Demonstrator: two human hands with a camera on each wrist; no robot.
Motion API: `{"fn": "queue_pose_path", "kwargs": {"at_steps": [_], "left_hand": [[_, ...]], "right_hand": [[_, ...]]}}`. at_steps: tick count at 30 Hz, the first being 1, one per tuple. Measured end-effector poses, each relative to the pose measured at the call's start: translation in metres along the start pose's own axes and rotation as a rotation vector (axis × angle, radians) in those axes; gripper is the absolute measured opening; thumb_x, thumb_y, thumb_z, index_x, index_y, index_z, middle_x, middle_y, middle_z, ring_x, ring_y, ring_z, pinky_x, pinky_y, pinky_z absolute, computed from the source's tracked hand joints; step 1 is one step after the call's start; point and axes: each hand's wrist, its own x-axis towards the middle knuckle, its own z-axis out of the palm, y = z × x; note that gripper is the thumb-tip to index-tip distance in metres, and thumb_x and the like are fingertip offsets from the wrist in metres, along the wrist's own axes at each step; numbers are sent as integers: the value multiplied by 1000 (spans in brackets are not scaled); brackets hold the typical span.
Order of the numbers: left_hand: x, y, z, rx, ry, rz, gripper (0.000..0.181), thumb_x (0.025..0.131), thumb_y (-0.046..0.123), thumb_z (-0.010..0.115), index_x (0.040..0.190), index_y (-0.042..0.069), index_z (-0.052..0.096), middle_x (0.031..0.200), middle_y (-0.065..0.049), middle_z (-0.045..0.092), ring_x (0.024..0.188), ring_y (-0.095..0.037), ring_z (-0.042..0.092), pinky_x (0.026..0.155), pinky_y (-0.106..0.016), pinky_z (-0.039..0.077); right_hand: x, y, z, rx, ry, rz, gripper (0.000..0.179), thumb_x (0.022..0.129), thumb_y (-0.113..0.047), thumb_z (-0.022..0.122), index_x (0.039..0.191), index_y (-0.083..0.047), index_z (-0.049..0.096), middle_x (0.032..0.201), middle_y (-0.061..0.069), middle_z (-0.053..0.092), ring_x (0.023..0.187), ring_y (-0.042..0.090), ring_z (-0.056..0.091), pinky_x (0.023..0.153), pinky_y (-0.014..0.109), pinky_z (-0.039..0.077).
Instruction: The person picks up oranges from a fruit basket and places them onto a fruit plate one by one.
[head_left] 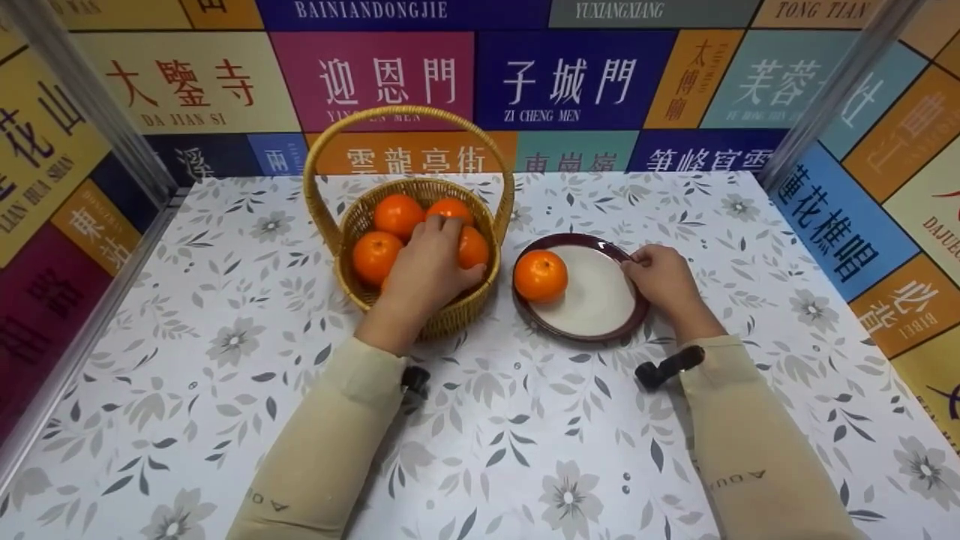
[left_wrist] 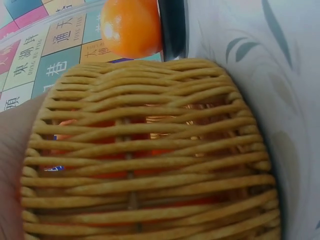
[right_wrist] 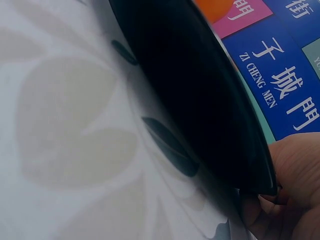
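My left hand reaches down into a wicker basket of oranges, its fingers and thumb curled round an orange on the basket's right side. Other oranges lie close about the fingers, one partly hidden under the hand. In the left wrist view the woven wall covers most of what the hand holds. My right hand pinches the right rim of a white plate with a dark red edge. A single orange sits at the plate's left side. The right wrist view shows thumb and fingers at the rim.
The basket's tall arched handle rises over the oranges. A floral cloth covers the table under basket and plate. Panels with printed characters stand along the back and both sides.
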Motion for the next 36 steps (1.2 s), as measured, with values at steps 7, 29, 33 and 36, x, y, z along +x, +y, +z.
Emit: {"fn": "queue_pose_path", "kwargs": {"at_steps": [7, 29, 33, 36], "left_hand": [[-3, 9, -9, -23, 19, -19, 72, 89, 49, 75, 146, 12, 50, 145, -14, 51, 124, -32, 55, 101, -54, 56], [-21, 47, -24, -73, 49, 49, 75, 90, 46, 77, 152, 13, 48, 144, -13, 51, 126, -30, 56, 103, -48, 56], [-25, 55, -22, -78, 24, 65, 75, 91, 45, 77, 152, 14, 47, 145, -11, 51, 127, -29, 55, 102, -49, 56], [-26, 62, -19, -71, 8, 87, 75, 91, 45, 75, 153, 14, 47, 146, -11, 51, 128, -28, 54, 100, -49, 57]], "right_hand": [[1, 1, 1, -8, -6, 7, 28, 101, -24, 61, 109, 2, 67, 105, 19, 68, 95, 29, 61, 79, 32, 48], [0, -1, 0, -3, -1, -12, 28, 100, -23, 62, 108, 3, 68, 103, 20, 68, 94, 30, 61, 81, 34, 48], [-1, -1, 1, 1, 1, -25, 27, 100, -23, 62, 107, 3, 67, 101, 20, 68, 93, 31, 61, 81, 35, 48], [-1, 0, 0, 4, 5, -27, 28, 100, -23, 63, 107, 3, 67, 101, 20, 68, 94, 32, 62, 83, 36, 48]]}}
